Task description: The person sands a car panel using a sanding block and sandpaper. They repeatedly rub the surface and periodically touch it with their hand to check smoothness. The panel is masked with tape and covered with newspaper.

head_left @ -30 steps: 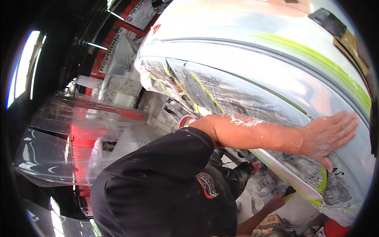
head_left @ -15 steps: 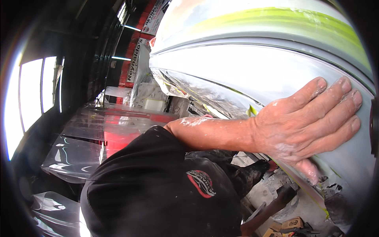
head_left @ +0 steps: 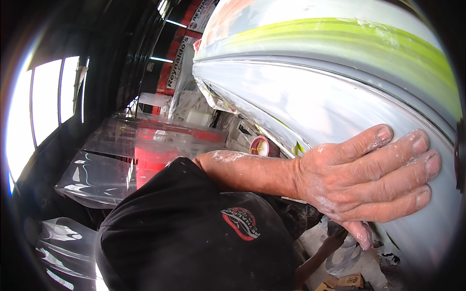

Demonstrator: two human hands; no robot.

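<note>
My left hand lies palm down on a curved vehicle body panel of whitish grey. Its fingers stretch out to the right, slightly apart, with the thumb pointing downward. White dust marks the fingers and forearm. Above the hand, a dark seam runs along the panel, and beyond that is a lime-green band with whitish smudges. Low in the picture, my right forearm reaches toward the underside of the panel. My right hand is dim and partly covered there, so its fingers cannot be made out.
A round red-rimmed thing with pale contents sits behind my left forearm. Clear plastic-like sheets and something red stand at the left. Small cardboard boxes lie on the dusty floor at the bottom. Signs hang on the far wall.
My left hand has slid down the panel, away from the seam, staying flat. The view has shifted a little, and the red-rimmed thing now shows behind the forearm.
</note>
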